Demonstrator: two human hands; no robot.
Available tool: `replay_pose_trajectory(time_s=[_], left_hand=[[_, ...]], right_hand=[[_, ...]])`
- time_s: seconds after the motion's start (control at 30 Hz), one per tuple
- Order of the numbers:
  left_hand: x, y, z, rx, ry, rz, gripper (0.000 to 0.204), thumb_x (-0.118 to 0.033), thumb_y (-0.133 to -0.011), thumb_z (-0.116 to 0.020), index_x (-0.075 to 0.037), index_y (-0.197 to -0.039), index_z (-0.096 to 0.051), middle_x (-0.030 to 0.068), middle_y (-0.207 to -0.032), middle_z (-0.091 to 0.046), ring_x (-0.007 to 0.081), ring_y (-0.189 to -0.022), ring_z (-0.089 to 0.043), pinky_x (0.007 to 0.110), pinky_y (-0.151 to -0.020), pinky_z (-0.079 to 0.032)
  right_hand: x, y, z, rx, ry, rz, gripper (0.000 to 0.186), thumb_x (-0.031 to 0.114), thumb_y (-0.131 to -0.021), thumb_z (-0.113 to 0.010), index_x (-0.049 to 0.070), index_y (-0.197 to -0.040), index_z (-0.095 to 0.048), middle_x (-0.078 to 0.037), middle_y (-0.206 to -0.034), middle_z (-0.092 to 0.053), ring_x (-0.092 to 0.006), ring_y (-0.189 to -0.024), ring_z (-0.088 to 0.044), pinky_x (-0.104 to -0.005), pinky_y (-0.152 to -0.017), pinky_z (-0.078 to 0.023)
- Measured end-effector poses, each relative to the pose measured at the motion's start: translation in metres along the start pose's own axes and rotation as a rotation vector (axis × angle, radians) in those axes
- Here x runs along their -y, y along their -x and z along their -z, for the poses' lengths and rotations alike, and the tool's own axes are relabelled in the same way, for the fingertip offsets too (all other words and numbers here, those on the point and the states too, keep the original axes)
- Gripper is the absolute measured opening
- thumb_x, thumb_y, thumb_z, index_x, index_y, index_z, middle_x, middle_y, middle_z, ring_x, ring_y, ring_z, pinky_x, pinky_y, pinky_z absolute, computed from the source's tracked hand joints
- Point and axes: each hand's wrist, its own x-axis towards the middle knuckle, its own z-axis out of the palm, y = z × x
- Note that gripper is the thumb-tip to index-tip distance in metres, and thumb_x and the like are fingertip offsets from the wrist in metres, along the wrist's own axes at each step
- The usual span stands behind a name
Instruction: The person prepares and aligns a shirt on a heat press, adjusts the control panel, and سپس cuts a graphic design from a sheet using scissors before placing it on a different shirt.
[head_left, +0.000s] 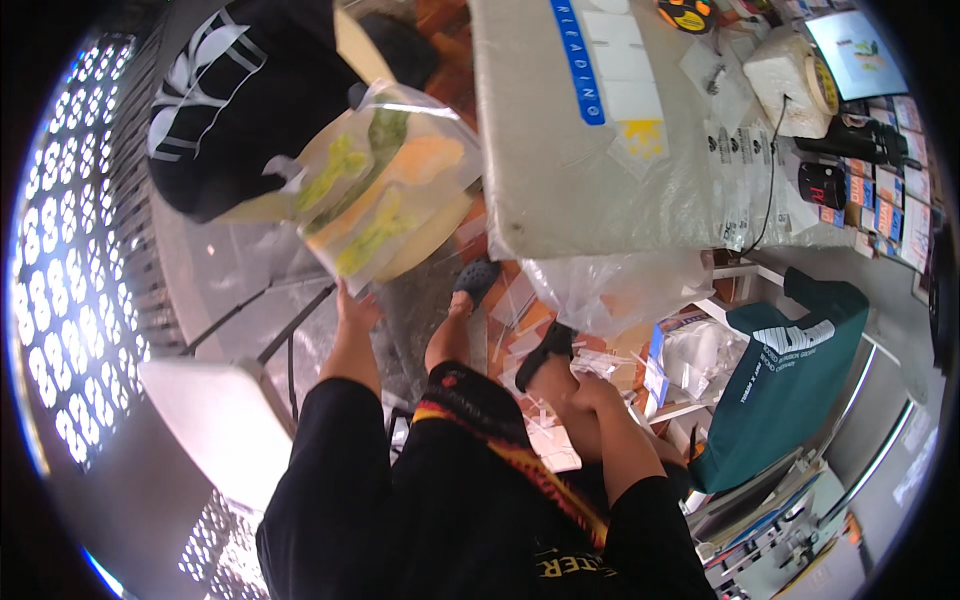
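My left hand (pixel 354 312) is raised at the lower edge of a clear film sheet (pixel 385 180) with green and orange patches, fingers apart; whether the fingertips touch it is unclear. The sheet lies on a pale board beside black fabric (pixel 240 100) with white print. My right hand (pixel 592 392) is down by my bent right leg (pixel 550 385), fingers curled; what, if anything, is in them is hidden.
A plastic-covered table (pixel 540 200) stands ahead, with a white foam block (pixel 785 80) and a screen (pixel 858 52). A white chair (pixel 210 410) is at left. Plastic scraps litter the floor (pixel 505 310). A green bag (pixel 790 385) stands right.
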Motion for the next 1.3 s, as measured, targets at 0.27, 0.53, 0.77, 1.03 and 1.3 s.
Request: replay_pose_trajectory(time_s=[0.27, 0.53, 0.77, 1.03, 1.3], left_hand=[[-0.023, -0.013, 0.019, 0.377, 0.113, -0.323, 0.026, -0.02, -0.093, -0.066, -0.008, -0.115, -0.06, 0.0034, -0.108, -0.066, 0.0171, -0.092, -0.062, 0.029, -0.073, -0.048], [-0.033, 0.224, -0.059, 0.42, -0.124, -1.14, 0.032, -0.008, -0.089, -0.066, 0.004, -0.118, -0.061, 0.0089, -0.112, -0.065, 0.0191, -0.1, -0.061, 0.037, -0.087, -0.048], [0.064, 0.43, -0.169, 1.133, -0.841, -1.603, 0.022, -0.002, -0.093, -0.059, 0.006, -0.113, -0.063, 0.0099, -0.11, -0.068, 0.0164, -0.101, -0.062, 0.033, -0.092, -0.047], [0.386, 0.635, -0.25, 2.156, -0.949, -2.268, 0.041, -0.009, -0.085, -0.061, 0.009, -0.12, -0.052, 0.025, -0.138, -0.049, 0.0503, -0.134, -0.037, 0.058, -0.116, -0.024], [0.625, 0.579, -0.268, 2.225, -1.755, -2.61, 0.076, -0.062, -0.092, -0.05, -0.011, -0.148, -0.041, 0.0157, -0.159, -0.03, 0.0435, -0.147, -0.02, 0.063, -0.118, -0.008]], right_hand=[[0.027, 0.019, 0.002, 0.216, 0.258, 0.017, 0.045, 0.042, -0.076, -0.068, 0.016, -0.112, -0.073, -0.012, -0.115, -0.071, -0.0314, -0.106, -0.068, -0.0456, -0.089, -0.054], [0.083, 0.106, -0.043, -0.5, -0.561, 0.55, 0.035, 0.039, -0.091, -0.061, 0.01, -0.105, -0.073, -0.013, -0.104, -0.072, -0.0352, -0.097, -0.068, -0.0459, -0.084, -0.054], [-0.047, 0.219, -0.039, -0.64, -1.067, 0.022, 0.031, 0.034, -0.085, -0.075, 0.004, -0.086, -0.071, -0.007, -0.073, -0.066, -0.016, -0.067, -0.06, -0.034, -0.064, -0.049], [-0.197, 0.444, -0.12, -1.628, -1.226, -0.316, 0.018, 0.017, -0.087, -0.07, -0.001, -0.085, -0.07, -0.015, -0.071, -0.065, -0.0224, -0.064, -0.063, -0.0357, -0.061, -0.048], [-0.428, 0.642, -0.207, -2.086, -0.662, -1.188, 0.03, 0.031, -0.095, -0.063, 0.004, -0.106, -0.071, -0.015, -0.091, -0.071, -0.0261, -0.084, -0.068, -0.0362, -0.079, -0.052]])
